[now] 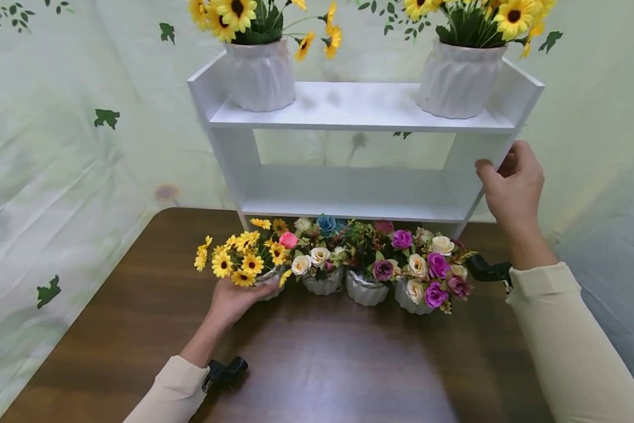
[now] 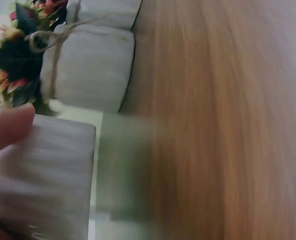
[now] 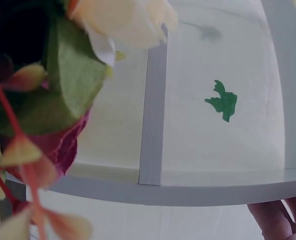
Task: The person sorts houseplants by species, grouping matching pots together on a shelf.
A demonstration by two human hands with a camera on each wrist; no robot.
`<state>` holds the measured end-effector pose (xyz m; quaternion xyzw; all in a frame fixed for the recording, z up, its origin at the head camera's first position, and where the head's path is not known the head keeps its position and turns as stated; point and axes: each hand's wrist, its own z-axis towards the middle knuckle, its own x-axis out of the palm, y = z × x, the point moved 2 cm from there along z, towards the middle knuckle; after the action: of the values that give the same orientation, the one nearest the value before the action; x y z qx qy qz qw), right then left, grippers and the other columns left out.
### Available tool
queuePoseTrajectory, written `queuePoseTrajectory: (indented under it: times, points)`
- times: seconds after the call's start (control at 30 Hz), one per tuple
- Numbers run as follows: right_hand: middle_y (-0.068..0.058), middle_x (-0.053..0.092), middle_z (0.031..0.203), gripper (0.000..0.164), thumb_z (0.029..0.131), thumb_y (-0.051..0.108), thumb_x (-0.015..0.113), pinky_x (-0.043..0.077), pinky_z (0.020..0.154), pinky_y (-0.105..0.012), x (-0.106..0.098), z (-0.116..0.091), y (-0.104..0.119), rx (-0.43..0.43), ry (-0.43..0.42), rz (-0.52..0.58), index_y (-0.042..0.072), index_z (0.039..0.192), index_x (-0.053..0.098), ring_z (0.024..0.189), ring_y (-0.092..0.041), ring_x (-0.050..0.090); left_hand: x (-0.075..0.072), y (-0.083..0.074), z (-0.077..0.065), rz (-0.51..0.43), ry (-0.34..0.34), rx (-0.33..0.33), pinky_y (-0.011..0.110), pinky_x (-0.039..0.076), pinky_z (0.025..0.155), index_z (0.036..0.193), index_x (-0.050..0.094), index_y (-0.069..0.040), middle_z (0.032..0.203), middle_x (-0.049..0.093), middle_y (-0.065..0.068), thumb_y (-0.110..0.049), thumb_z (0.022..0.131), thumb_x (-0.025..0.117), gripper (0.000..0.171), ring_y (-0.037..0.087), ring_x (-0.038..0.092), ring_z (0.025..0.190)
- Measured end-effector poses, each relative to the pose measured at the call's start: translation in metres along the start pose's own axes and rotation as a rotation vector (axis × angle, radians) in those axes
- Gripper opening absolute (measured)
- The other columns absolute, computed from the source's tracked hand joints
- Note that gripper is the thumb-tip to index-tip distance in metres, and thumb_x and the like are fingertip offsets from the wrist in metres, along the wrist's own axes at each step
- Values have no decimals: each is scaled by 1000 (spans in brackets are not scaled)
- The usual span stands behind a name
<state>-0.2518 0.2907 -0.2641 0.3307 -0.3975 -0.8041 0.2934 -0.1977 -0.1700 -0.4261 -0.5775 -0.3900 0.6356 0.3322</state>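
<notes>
My left hand (image 1: 237, 302) grips a small white pot (image 1: 267, 283) of yellow sunflowers (image 1: 252, 264) at the left end of a row. In the left wrist view the thumb lies on that pot (image 2: 48, 175), beside a neighbouring pot (image 2: 90, 67) tied with twine. My right hand (image 1: 517, 185) holds the right side panel of the white two-tier shelf (image 1: 348, 123), thumb in front and fingers behind. In the right wrist view its fingers (image 3: 275, 220) show at the panel edge. The sunflower pot's base is hidden in the head view.
Three more small pots, the middle one (image 1: 366, 289) among them, hold mixed roses in front of the shelf. Two larger sunflower pots, left (image 1: 261, 73) and right (image 1: 456, 79), stand on the upper tier. Brown table (image 1: 317, 376) lies in front; leaf-printed cloth (image 1: 84, 170) hangs behind.
</notes>
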Motion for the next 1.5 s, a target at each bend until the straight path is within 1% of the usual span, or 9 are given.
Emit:
queuePoseTrajectory:
  times: [0.17, 0.3, 0.5, 0.6, 0.77, 0.83, 1.0, 1.27, 1.5]
  points:
    - [19, 64, 102, 31, 91, 22, 62, 47, 75, -13, -3, 1, 2, 5, -16, 31, 26, 121, 62, 84, 3, 61, -19, -4, -2, 41, 18, -21, 43, 41, 110, 143, 44, -9, 141, 56, 14, -28, 74, 88, 84, 27, 51, 130]
    - [16, 65, 106, 33, 91, 22, 62, 48, 76, -13, -2, 1, 3, 11, -6, 27, 25, 124, 61, 86, 4, 61, -26, -5, -4, 52, 26, -39, 47, 37, 114, 146, 38, -9, 145, 50, 14, -31, 75, 87, 89, 29, 47, 135]
    - [20, 62, 101, 32, 91, 21, 62, 46, 74, -12, -1, -1, 3, 9, 1, 44, 24, 123, 61, 84, 4, 60, -41, -16, -18, 156, -50, 34, 47, 45, 104, 139, 47, -8, 136, 60, 14, -35, 71, 89, 84, 29, 55, 126]
    - [20, 63, 101, 31, 91, 22, 62, 47, 75, -12, -2, -2, 2, 11, -6, 32, 24, 122, 62, 84, 4, 60, -53, -31, -28, 219, -82, 68, 48, 48, 98, 136, 50, -8, 132, 64, 15, -38, 73, 87, 79, 30, 59, 122]
    - [18, 64, 102, 31, 90, 21, 63, 48, 75, -13, -3, -2, 1, 2, -18, 28, 25, 121, 62, 84, 4, 60, -69, -57, -39, 279, -116, 73, 50, 50, 90, 134, 49, -5, 125, 65, 21, -49, 79, 79, 77, 34, 62, 114]
    - [19, 64, 100, 31, 90, 20, 63, 47, 74, -12, -3, -2, 1, 1, -13, 41, 24, 120, 63, 83, 3, 60, -73, -65, -42, 264, -135, 86, 47, 49, 89, 135, 48, -5, 123, 65, 20, -47, 80, 79, 76, 33, 61, 112]
    - [19, 63, 103, 33, 90, 21, 62, 47, 76, -13, -1, -2, 3, 15, 1, 39, 24, 123, 62, 85, 2, 60, -76, -80, -46, 199, -160, 181, 47, 47, 95, 140, 45, -8, 127, 63, 15, -40, 79, 81, 77, 28, 58, 116]
    - [18, 65, 104, 34, 90, 24, 64, 49, 77, -12, -6, -3, 3, 19, -4, 22, 26, 124, 62, 87, 3, 62, -70, -100, -43, 151, -150, 257, 46, 46, 100, 142, 41, -10, 132, 61, 10, -38, 78, 83, 81, 24, 56, 119]
    - [6, 67, 122, 37, 92, 26, 64, 54, 94, -24, -2, -5, 5, 31, 15, 5, 29, 128, 60, 94, 1, 62, -71, -129, -39, 120, -125, 326, 36, 46, 98, 141, 45, -11, 131, 62, 9, -33, 78, 83, 76, 21, 57, 119]
